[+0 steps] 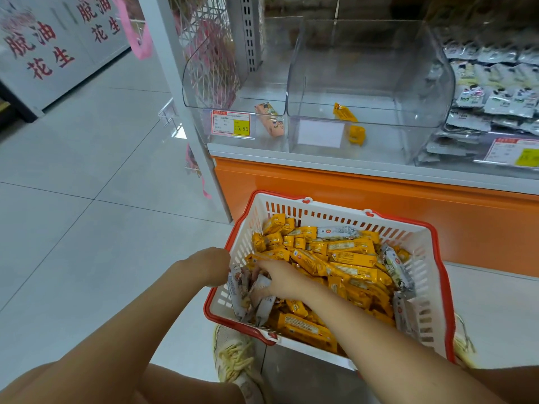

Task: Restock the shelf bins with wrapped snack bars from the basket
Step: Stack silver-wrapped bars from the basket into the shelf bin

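Observation:
A white basket with a red rim (326,212) stands on the floor, full of yellow wrapped bars (353,258) with a few grey-white bars (398,268) mixed in. My left hand (208,266) is curled at the basket's left rim and holds a bunch of grey-white bars (237,295) that hang below it. My right hand (281,279) reaches into the basket beside them, fingers curled over a grey-white bar (264,306). On the shelf, the left clear bin (204,83) holds one pink bar (269,119). The middle clear bin (420,83) holds one yellow bar (348,119).
A third bin (455,154) at the right is piled with grey-white packets (495,91). The bins rest on a white ledge above an orange cabinet front (379,199). A white wire rack (204,53) stands left of the shelf. My shoe (233,351) is under the basket's near edge.

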{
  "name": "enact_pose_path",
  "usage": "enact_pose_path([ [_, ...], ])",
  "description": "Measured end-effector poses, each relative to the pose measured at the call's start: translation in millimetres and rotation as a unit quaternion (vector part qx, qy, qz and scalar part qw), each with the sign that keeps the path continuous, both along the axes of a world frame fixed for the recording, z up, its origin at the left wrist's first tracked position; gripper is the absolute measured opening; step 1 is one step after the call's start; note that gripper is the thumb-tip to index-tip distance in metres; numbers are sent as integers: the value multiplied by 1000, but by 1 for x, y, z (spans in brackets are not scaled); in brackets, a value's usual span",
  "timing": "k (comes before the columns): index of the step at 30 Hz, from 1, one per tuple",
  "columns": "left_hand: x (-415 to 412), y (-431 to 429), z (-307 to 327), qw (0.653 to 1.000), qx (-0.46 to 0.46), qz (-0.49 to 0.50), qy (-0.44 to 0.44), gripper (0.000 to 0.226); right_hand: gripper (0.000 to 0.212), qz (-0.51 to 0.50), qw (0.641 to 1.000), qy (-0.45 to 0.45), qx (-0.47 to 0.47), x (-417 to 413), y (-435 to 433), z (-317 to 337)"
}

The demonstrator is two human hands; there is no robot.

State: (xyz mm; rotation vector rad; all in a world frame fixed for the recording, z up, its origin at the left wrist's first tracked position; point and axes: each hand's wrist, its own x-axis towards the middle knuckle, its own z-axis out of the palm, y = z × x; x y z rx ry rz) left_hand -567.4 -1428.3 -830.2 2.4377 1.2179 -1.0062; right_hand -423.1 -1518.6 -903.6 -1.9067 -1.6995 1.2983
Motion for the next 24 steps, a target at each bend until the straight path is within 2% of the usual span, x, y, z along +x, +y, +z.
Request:
enact_pose_path([
  [4, 8, -4, 6, 999, 15, 5, -38, 28, 34, -37, 999, -4, -7, 19, -4, 11],
  [6, 14, -7, 12, 997, 0, 6, -83, 16, 33, -55, 998, -7, -3, 31, -5, 21],
  [9, 21, -13, 17, 984, -75, 46, -157, 63, 29, -85, 996, 24, 0, 51, -6, 45],
  [13, 32, -26, 17, 944, -164, 119, -262, 86, 30, -131, 985, 112, 7, 71, -7, 86],
  [19, 47, -39, 28, 897, -168, 143, -383, 90, 28, -162, 977, 135, 37, 87, -10, 137],
  [24, 57, -43, 44, 861, -234, 150, -425, 62, 31, -171, 974, 133, 60, 91, -15, 166],
])
